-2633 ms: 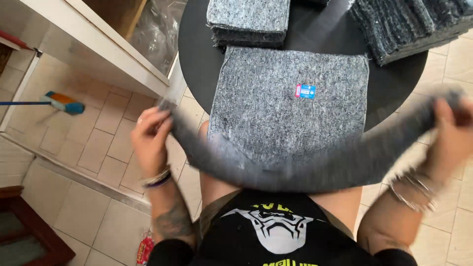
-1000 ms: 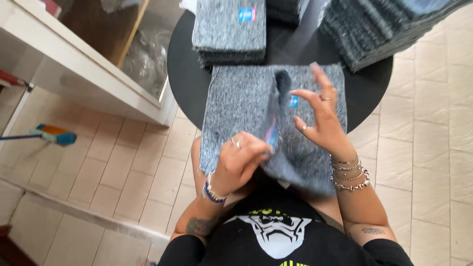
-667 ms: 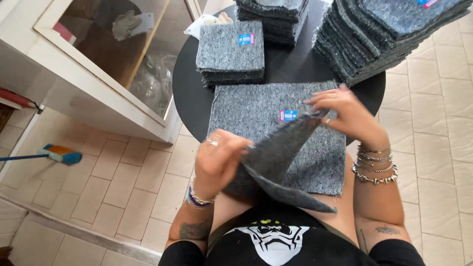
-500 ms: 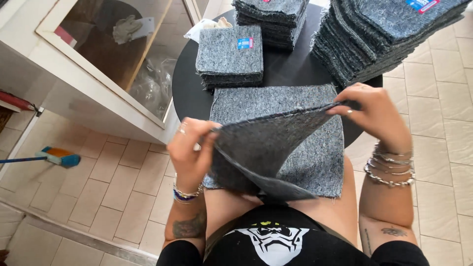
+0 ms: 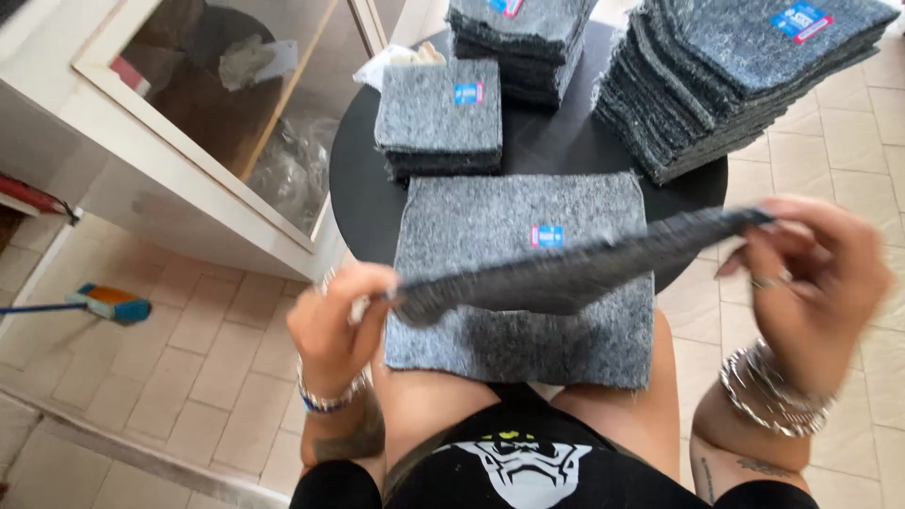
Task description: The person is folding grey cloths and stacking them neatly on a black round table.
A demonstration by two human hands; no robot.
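left hand (image 5: 335, 325): grip clamped on grey felt cloth (image 5: 575, 264) at 9 o'clock | right hand (image 5: 815, 278): grip pinches its 3 o'clock end | cloth stretched above flat felt sheet (image 5: 518, 320) on round black tabletop (image 5: 363, 198)

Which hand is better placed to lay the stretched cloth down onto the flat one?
Likely the left hand: it pinches the grey cloth low, beside the flat cloth's edge. The right hand holds its end higher, out past the black table.
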